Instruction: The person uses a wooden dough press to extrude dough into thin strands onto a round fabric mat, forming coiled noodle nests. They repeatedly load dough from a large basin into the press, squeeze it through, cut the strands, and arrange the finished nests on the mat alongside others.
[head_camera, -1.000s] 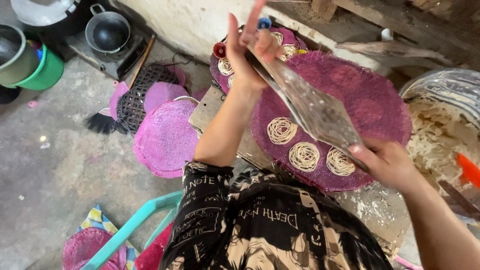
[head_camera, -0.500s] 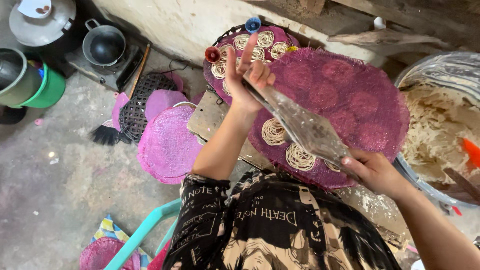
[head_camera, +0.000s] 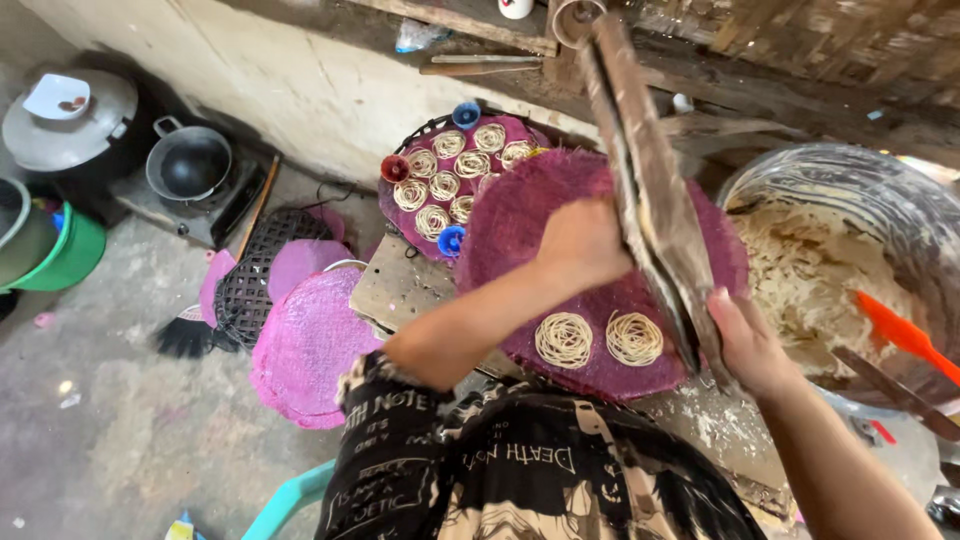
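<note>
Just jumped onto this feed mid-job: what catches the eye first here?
A long flat wooden press rises tilted through the centre, gripped by the left hand and right hand. Beneath lies a round purple woven mat carrying two pale noodle coils. At right stands a big metal bowl of pale dough.

A flour-dusted worktop (head_camera: 400, 285) carries a round magenta woven mat (head_camera: 520, 215) and a big metal bowl of dough (head_camera: 900, 215). On the concrete floor (head_camera: 110, 420) lie pink mats (head_camera: 305, 345), a black basket (head_camera: 250, 275) and a brush (head_camera: 185, 335).

Blurred wooden press (head_camera: 650, 190), top cut off
</note>
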